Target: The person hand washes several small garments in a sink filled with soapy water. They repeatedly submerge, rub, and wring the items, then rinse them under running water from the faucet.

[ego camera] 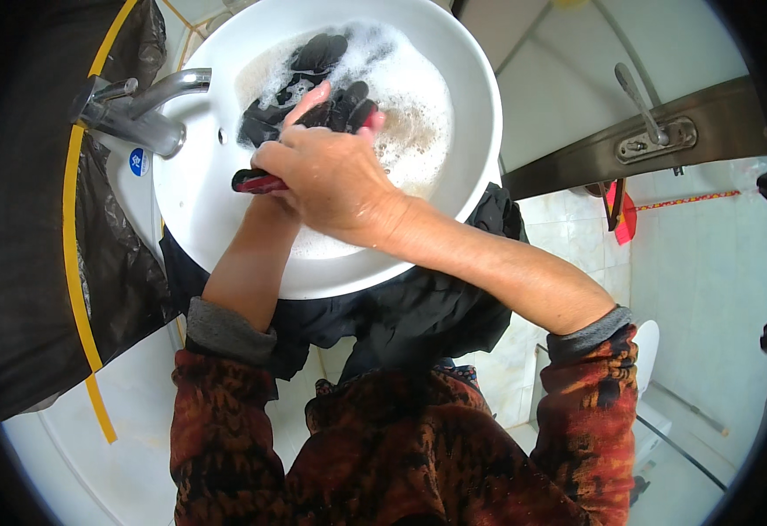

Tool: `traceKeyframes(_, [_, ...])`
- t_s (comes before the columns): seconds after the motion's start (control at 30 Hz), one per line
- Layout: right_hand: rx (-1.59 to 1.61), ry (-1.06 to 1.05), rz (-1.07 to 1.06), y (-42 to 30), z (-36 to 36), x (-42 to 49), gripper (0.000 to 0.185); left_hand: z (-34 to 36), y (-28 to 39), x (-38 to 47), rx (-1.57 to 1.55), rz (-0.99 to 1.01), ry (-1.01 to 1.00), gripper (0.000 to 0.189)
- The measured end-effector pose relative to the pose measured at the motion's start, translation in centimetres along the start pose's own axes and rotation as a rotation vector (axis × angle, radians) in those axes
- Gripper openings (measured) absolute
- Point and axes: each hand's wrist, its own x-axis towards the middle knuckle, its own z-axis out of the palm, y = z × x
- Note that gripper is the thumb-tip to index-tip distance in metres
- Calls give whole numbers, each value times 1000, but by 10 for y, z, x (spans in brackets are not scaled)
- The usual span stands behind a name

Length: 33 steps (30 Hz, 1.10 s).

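Both of my hands are crossed over a round white washbasin (472,118) of foamy water. My right hand (334,172) is on top, wrapped around a dark, red-lined cloth item (258,182) that looks like a glove. Black finger-like ends (350,105) of it stick out beyond my knuckles, and a red-edged end pokes out on the left. Underneath, my left hand (307,104) supports the same item; most of it is hidden, with fingertips showing past the fabric. More black wet fabric (321,52), also glove-like, lies half sunk in the suds (416,85).
A chrome faucet (166,92) reaches over the basin's left rim. Black plastic sheeting (21,230) edged with yellow tape (71,217) covers the left side. Dark cloth (383,322) hangs below the front rim. At right is a door with a metal handle (646,112).
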Motion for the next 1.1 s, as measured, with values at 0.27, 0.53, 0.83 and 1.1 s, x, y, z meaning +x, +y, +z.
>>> traceKeyframes(0.27, [-10,98,119,16,13,15,19,-15,-11,1,523,364,-249,38])
traceKeyframes(0.53, [2,336,345,45,22,27,33,-5,-3,8,-123,24,-287,37])
traceKeyframes(0.83, [-271,152,417,100,-1,38,32,13,-8,13,188,204,437,29])
traceKeyframes(1.1, [316,184,256,71,-7,31,25,2,-5,14,136,168,279,38])
